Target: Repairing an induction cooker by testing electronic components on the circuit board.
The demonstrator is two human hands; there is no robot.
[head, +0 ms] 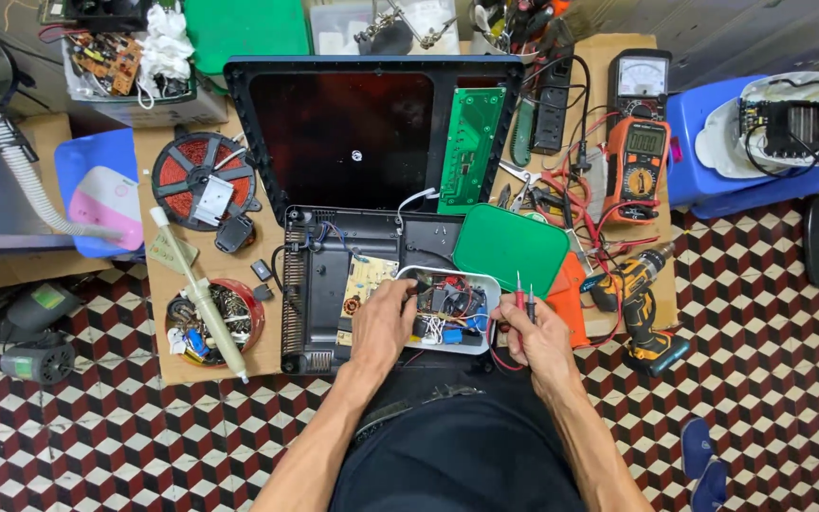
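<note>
My left hand (383, 320) reaches into a small white tray (491, 287) full of electronic parts, fingers curled among them; what it grips is hidden. The tray sits on the open black base of an appliance (319, 284) with a yellowish circuit board (364, 281) inside. My right hand (535, 334) rests at the tray's right edge and pinches a red and a black meter probe (524, 289), tips pointing up. Their red leads run toward an orange multimeter (644, 163).
The black glass appliance top (343, 123) lies beyond, with a green circuit board (470, 147) and a green lid (510, 248). A copper coil (203, 180), a bowl of parts (215, 318), a solder sucker (196, 289), a yellow drill (639, 303) and an analog meter (640, 78) surround the cardboard-covered work surface.
</note>
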